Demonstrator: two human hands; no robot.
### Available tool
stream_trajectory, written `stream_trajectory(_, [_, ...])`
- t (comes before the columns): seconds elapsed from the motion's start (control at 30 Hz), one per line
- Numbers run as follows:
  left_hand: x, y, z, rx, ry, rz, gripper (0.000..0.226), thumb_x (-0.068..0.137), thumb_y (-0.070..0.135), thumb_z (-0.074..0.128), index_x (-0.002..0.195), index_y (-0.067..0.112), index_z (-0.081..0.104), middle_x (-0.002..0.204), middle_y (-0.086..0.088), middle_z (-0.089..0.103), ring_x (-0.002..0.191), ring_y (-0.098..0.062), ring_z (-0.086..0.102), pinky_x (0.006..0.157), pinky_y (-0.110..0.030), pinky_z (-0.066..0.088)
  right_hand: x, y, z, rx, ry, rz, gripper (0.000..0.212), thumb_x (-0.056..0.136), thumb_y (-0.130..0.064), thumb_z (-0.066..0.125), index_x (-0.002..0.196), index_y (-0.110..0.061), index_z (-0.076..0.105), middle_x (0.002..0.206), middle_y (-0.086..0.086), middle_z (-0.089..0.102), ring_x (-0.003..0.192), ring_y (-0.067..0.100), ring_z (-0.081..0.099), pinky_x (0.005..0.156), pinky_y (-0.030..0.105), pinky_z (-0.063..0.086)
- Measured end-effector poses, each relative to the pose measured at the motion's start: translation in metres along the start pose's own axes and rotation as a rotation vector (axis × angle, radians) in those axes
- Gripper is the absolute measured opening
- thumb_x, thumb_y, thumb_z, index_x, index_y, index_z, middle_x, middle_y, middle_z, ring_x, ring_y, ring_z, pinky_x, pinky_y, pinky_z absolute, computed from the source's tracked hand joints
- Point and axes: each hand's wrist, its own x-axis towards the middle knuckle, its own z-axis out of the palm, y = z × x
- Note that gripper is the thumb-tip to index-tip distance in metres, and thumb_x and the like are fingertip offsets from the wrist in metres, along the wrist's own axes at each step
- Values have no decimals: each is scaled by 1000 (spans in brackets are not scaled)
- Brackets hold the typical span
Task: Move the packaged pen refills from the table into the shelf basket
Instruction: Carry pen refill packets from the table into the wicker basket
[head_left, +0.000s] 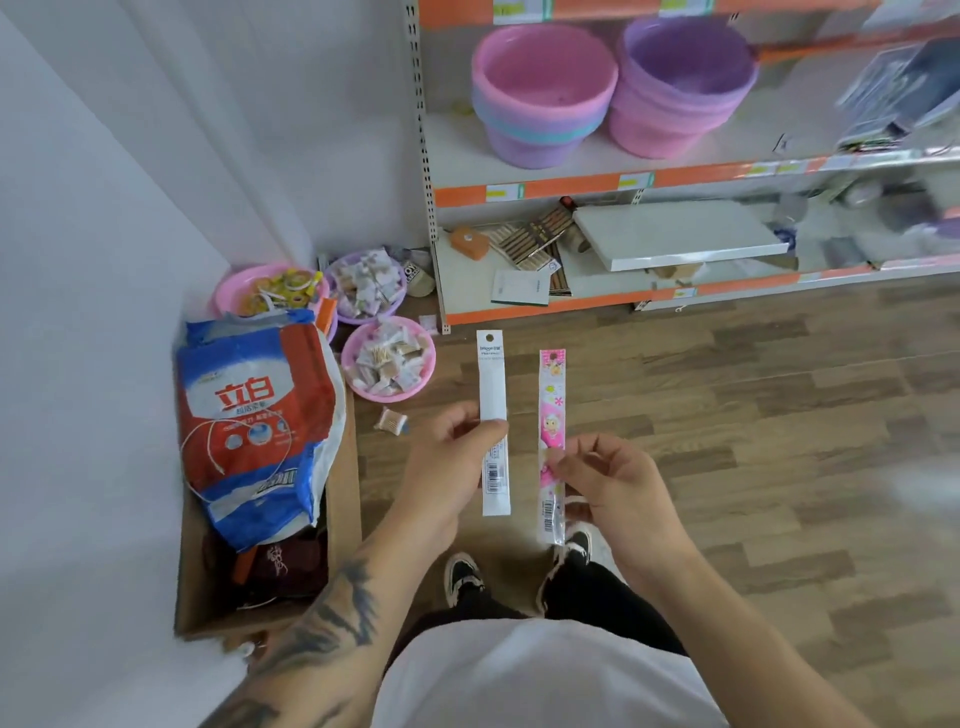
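a: fingers first. the left hand has its fingers pinched around a white refill pack, gripping it below the middle so the hang-hole end points up and away from the body.

b: and the other side?

a: the right hand has its fingers closed on a pink refill pack with cartoon print, again low on the strip. the two packs stand upright, side by side, near each other but not touching.

b: so how far along?

a: i'd judge the pick-up done for these two: both are in the air over the wooden floor, no desk in view. the drop is not yet made. the shelf unit stands ahead, and on its upper board sit stacked pink tubs and purple tubs.

b: which one is the basket?

a: can't tell; the right end of the shelves is blurred. what's left, i think, is the carry to the shelf and the release. whether more packs wait elsewhere, the view doesn't show.
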Motion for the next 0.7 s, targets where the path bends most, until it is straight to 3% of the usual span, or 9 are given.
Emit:
stream_trajectory(0.13, [32, 10, -1, -31, 18, -44, 12, 94, 18, 71, 103, 25, 77, 106, -13, 75, 101, -31, 73, 89, -51, 58, 33, -18, 3, 18, 23, 8, 6, 97, -8, 68, 92, -5, 68, 90, 16, 76, 77, 28, 66, 77, 44, 55])
stream_trajectory(0.2, [47, 18, -1, -49, 46, -52, 11, 93, 18, 71, 97, 25, 78, 105, -16, 74, 98, -33, 71, 87, -51, 57, 54, -26, 6, 21, -1, 8, 7, 97, -9, 69, 91, -5, 69, 93, 21, 75, 79, 33, 64, 79, 50, 57])
stream_trajectory(0.3, [71, 36, -1, -33, 84, -33, 10, 91, 19, 71, 96, 24, 78, 100, -8, 76, 102, -31, 72, 98, -56, 54, 90, -41, 11, 12, -65, 1, 11, 97, -13, 70, 87, -11, 73, 93, 22, 74, 81, 36, 66, 84, 56, 58])
stream_trajectory(0.4, [100, 61, 3, -11, 134, 7, 10, 91, 19, 70, 92, 25, 78, 96, -2, 77, 101, -28, 72, 100, -58, 53, 135, -65, 18, 2, -123, -3, 9, 97, -14, 70, 88, -11, 73, 89, 16, 75, 77, 28, 67, 79, 45, 57])
stream_trajectory(0.53, [138, 114, 14, -35, 216, 48, 12, 94, 18, 68, 93, 27, 76, 84, 6, 75, 91, -22, 70, 86, -44, 56, 199, -119, 23, -13, -206, -65, 7, 98, -16, 70, 94, -12, 73, 91, 12, 77, 77, 26, 72, 74, 39, 57])
stream_trajectory(0.57, [147, 129, 18, -30, 229, 63, 11, 94, 19, 68, 97, 27, 76, 87, 5, 76, 91, -22, 71, 83, -44, 57, 212, -137, 24, -14, -221, -96, 6, 98, -16, 70, 94, -13, 72, 90, 10, 78, 77, 25, 73, 73, 38, 57])
stream_trajectory(0.63, [164, 162, 28, -15, 242, 118, 16, 89, 26, 69, 103, 24, 76, 96, 0, 78, 95, -26, 74, 93, -54, 59, 236, -175, 22, -5, -253, -159, 3, 98, -15, 70, 95, -14, 70, 89, 12, 77, 75, 24, 71, 72, 37, 55])
stream_trajectory(0.7, [185, 197, 42, -51, 274, 173, 14, 92, 18, 67, 104, 21, 74, 98, -5, 78, 94, -29, 75, 91, -54, 59, 259, -214, 17, 15, -278, -225, 2, 96, -16, 72, 95, -15, 70, 90, 22, 75, 74, 30, 66, 71, 40, 53])
